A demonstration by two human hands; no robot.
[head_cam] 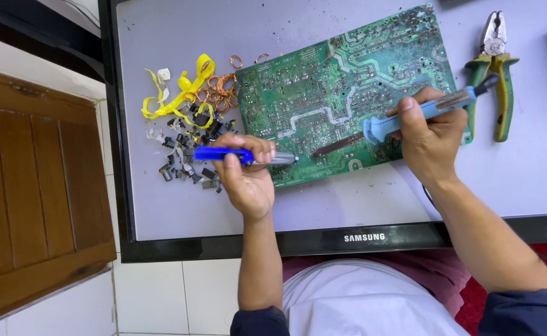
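Since we've got the green circuit board (348, 93) lying solder-side up between our hands on the pale panel (348, 199), both tools can angle in toward its near edge: our right hand (432, 140) is wrapped around the blue-handled soldering iron (404, 118), tip down on the board, while our left hand (245, 177) grips the blue desoldering pump (242, 155) with its nozzle right beside that spot. Pulled parts, copper coils (220, 87) and yellow tape (183, 93) sit just beyond our left hand, and pliers (494, 68) lie just past our right, probably to stay reachable.
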